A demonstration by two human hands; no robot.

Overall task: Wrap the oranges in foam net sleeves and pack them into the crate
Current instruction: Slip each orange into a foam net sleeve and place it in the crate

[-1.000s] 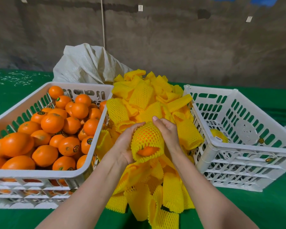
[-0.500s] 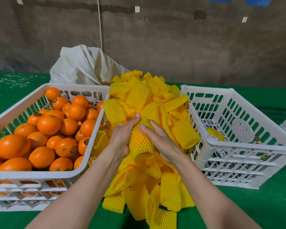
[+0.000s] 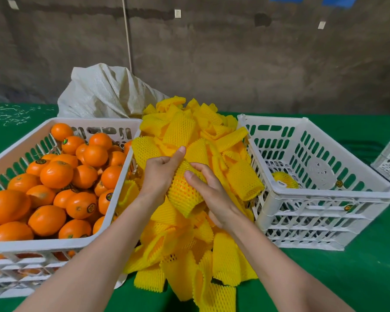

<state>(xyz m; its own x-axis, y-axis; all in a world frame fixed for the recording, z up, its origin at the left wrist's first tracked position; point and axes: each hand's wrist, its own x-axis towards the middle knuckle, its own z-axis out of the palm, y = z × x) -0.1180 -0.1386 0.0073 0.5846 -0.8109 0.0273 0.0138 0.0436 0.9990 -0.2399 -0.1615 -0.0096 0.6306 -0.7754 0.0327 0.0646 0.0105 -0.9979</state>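
my left hand [image 3: 160,174] and right hand [image 3: 214,199] grip the yellow foam-netted orange [image 3: 182,190]. its loose sleeve may slip off en route to the white plastic crate [image 3: 324,192] at three o'clock.

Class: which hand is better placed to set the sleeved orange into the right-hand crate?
Right, probably: the right hand holds the sleeved orange on the side nearest the crate; the left hand is farther.

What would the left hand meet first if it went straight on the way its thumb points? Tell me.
Probably the heap of loose yellow foam net sleeves just beyond the left hand, which grips the sleeved orange; depth is unclear, so the thumb may already touch it.
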